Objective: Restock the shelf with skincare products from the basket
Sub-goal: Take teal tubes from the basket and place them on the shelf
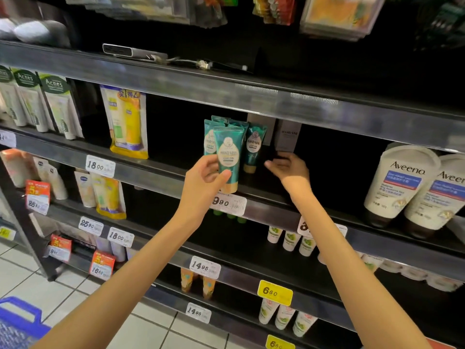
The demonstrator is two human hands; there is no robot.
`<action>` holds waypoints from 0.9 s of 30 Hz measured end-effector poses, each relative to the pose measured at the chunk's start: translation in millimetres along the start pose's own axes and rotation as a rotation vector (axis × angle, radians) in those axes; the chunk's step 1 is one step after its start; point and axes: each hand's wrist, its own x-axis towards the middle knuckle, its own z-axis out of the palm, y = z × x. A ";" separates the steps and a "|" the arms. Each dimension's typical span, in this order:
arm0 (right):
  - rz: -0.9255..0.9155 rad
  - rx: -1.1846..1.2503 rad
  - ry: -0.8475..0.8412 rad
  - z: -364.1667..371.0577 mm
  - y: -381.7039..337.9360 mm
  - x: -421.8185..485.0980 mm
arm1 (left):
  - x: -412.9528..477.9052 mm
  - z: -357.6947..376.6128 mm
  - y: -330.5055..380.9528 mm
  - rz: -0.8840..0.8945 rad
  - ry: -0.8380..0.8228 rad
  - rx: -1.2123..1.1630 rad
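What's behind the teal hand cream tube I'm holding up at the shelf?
Other teal tubes stand behind the held tube; it and the left hand cover their lower parts.

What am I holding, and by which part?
The left hand pinches the teal tube by its lower half; the right hand holds nothing.

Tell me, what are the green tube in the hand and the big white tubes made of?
The teal tube looks like soft plastic with a shiny, metallic finish: light glints along it. The white Aveeno tubes look like matte plastic: even white, little glare.
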 end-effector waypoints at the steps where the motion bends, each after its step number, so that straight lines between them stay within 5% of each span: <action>1: -0.061 0.059 0.011 -6.0 -2.9 -11.5 | 0.5 5.1 1.3 0.004 -0.005 -0.007; 6: -0.304 0.033 -0.253 -19.5 -15.3 -61.3 | 0.2 38.7 0.8 -0.039 -0.032 -0.045; 17: -0.273 -0.045 -0.063 -14.3 -7.9 -42.6 | -8.3 35.1 -2.5 -0.124 -0.007 -0.107; 27: -0.192 -0.128 -0.132 16.3 -1.8 -18.8 | -41.3 -28.6 -27.4 -0.157 0.159 -0.072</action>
